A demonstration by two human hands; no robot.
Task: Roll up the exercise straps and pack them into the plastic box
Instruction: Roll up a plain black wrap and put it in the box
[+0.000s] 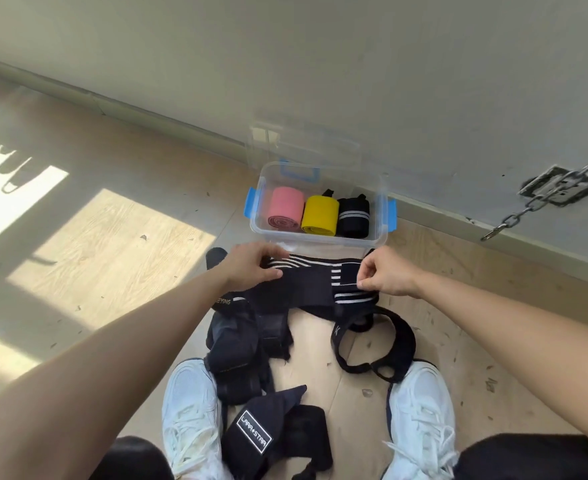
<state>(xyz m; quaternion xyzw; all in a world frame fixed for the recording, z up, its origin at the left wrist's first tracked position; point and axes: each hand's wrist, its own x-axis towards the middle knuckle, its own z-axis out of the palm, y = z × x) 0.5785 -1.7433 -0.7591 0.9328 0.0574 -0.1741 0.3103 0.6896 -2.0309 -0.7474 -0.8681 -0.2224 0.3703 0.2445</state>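
One striped strap (306, 282) lies flat; at its twelve o'clock the plastic box (323, 240) holds three rolls: pink roll (285, 207), yellow roll (320, 214), black roll (353, 216). The left hand (258, 268) grips its nine o'clock end, and the right hand (386, 275) pinches its three o'clock end.

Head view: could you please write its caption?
Left hand and right hand grip a striped strap before the box.

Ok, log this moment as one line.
left hand: holds striped strap | right hand: pinches it | plastic box: pink roll, yellow roll, black roll inside | loose straps: floor
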